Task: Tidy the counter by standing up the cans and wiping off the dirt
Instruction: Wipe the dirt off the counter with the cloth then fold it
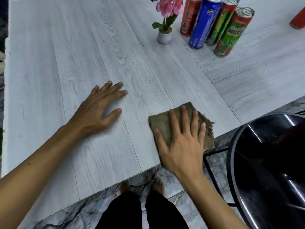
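L hand (99,111), approx. 9 o'clock of frame ctr: flat on the counter (66,55), fingers straight and spread, holding nothing, just bracing. R hand (183,146), approx. 4 o'clock: palm and straight fingers press down on the brown cloth (160,123), with no pinch or curl round it. Cloth lies folded at the counter's near edge, its frayed side hanging just over.

At 12 o'clock, a small flower pot (164,36). At 1 o'clock, four upright cans close together: red can (189,17), blue can (203,23), green can (221,22), Milo can (231,33). At 2, a red item (297,22) cropped by the frame; can't tell what it is or how it lies. Black stool (272,162) at 4–5, beside the counter.

Standing-up looks done for the cans in view, so wiping is likely the step in hand. To do it well:
- Keep palm pressure even so the cloth doesn't slip out.
- Work in overlapping passes along the grain.
- Catch the dark specks (126,58) toward 12.
- Lift L hand off the path.
- Go easy nr pot & cans.
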The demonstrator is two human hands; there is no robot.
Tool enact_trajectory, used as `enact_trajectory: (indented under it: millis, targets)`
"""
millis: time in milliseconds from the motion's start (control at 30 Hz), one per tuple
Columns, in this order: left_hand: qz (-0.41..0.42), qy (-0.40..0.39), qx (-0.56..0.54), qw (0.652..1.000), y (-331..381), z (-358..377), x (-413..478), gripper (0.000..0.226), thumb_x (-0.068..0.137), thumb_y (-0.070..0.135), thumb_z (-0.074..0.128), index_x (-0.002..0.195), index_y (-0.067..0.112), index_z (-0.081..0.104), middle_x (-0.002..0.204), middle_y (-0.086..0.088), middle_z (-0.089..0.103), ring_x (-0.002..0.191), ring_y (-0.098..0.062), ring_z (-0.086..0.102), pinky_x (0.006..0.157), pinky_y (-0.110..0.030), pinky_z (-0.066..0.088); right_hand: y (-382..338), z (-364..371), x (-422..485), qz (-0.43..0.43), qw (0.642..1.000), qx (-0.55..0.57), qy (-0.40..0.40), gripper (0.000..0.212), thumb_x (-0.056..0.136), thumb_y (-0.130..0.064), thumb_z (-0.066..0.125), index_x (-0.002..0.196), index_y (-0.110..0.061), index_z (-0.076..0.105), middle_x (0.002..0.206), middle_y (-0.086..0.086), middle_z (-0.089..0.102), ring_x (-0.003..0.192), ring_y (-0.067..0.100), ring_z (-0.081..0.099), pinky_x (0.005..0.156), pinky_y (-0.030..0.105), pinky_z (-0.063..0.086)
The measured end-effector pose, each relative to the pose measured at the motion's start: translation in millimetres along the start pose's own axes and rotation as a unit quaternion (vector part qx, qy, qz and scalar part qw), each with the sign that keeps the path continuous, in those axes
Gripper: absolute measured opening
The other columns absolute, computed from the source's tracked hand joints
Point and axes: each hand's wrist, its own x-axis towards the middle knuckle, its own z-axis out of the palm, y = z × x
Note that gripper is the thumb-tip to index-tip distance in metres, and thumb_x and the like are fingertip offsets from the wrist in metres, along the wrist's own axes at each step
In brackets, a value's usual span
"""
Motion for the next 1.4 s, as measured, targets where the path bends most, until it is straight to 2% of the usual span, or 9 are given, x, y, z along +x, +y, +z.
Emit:
enact_trajectory:
  millis: [200,567,667,767,867,967,1167,1267,1400]
  targets:
    - [-0.006,-0.005,-0.003,1.0,1.6,-1.4,-1.4,0.062,0.099,0.045,0.047,0.159,0.032,0.036,0.17,0.012,0.022,0.16,-0.011,0.01,0.13,-0.046,0.007,14.9,-7.5,51.5,0.042,0.999,0.002,-0.008,0.076,0.099,-0.07,0.028,0.163,-0.03,0.021,0.173,0.003,0.004,0.158,0.029,-0.012,0.126,0.052,-0.01]
    - [-0.026,0.005,-0.034,0.999,9.1,-3.4,-2.0,0.059,0.099,0.042,0.05,0.156,0.029,0.042,0.17,0.007,0.026,0.159,-0.013,0.014,0.13,-0.047,0.01,-23.7,-6.7,93.4,0.023,0.998,0.042,-0.045,0.073,0.101,-0.065,0.035,0.162,-0.026,0.025,0.172,0.009,0.007,0.158,0.034,-0.009,0.125,0.054,-0.008]
    - [-0.045,0.081,-0.037,0.995,28.1,-3.1,-5.4,0.055,0.097,0.037,0.055,0.151,0.025,0.051,0.16,0.002,0.045,0.149,-0.018,0.037,0.124,-0.036,0.025,-11.6,-26.9,86.4,-0.005,0.997,0.08,-0.008,0.064,0.099,-0.058,0.048,0.154,-0.025,0.042,0.165,0.01,0.028,0.153,0.036,0.018,0.125,0.054,0.015]
    - [-0.109,0.141,-0.108,0.978,57.1,-0.7,-6.1,0.046,0.099,0.034,0.06,0.145,0.028,0.057,0.137,0.006,0.063,0.123,-0.015,0.058,0.105,-0.028,0.042,24.4,-55.5,84.6,0.03,0.993,0.113,0.013,0.06,0.096,-0.051,0.059,0.149,-0.023,0.05,0.151,0.015,0.048,0.138,0.037,0.038,0.114,0.047,0.035]
    - [-0.187,0.101,-0.184,0.96,82.3,2.0,3.8,0.046,0.098,0.035,0.066,0.142,0.04,0.056,0.121,0.011,0.065,0.105,-0.007,0.063,0.092,-0.026,0.05,61.2,-79.4,94.0,0.088,0.986,0.137,-0.044,0.062,0.092,-0.051,0.066,0.149,-0.031,0.049,0.137,0.015,0.058,0.127,0.035,0.051,0.106,0.045,0.044]
    - [-0.221,0.05,-0.224,0.948,103.7,4.2,17.9,0.045,0.096,0.042,0.067,0.139,0.046,0.055,0.115,0.014,0.065,0.102,-0.004,0.063,0.09,-0.028,0.053,75.3,-90.6,107.0,0.08,0.978,0.162,-0.106,0.065,0.088,-0.052,0.071,0.148,-0.04,0.049,0.132,0.007,0.057,0.119,0.027,0.058,0.102,0.045,0.049]
    - [-0.253,0.006,-0.241,0.937,143.1,16.7,45.2,0.046,0.094,0.043,0.069,0.137,0.049,0.055,0.105,0.019,0.063,0.092,0.002,0.063,0.074,-0.015,0.046,75.2,-80.3,122.0,-0.017,0.974,0.141,-0.174,0.072,0.081,-0.039,0.079,0.147,-0.04,0.05,0.121,0.004,0.052,0.106,0.019,0.056,0.09,0.025,0.041]
    - [-0.267,-0.005,-0.228,0.936,154.8,20.3,49.9,0.049,0.092,0.038,0.074,0.137,0.044,0.058,0.1,0.02,0.059,0.092,0.002,0.062,0.076,-0.014,0.048,79.3,-74.1,124.5,-0.043,0.966,0.165,-0.193,0.072,0.081,-0.029,0.08,0.146,-0.04,0.052,0.11,0.003,0.055,0.098,0.015,0.053,0.076,0.013,0.037]
    - [-0.278,0.006,-0.242,0.93,164.7,24.2,52.0,0.048,0.088,0.028,0.081,0.132,0.039,0.065,0.101,0.017,0.059,0.094,-0.002,0.063,0.077,-0.018,0.05,90.2,-75.1,129.0,-0.07,0.955,0.199,-0.206,0.068,0.082,-0.02,0.079,0.143,-0.04,0.056,0.107,-0.002,0.06,0.09,0.004,0.056,0.071,0.004,0.037]
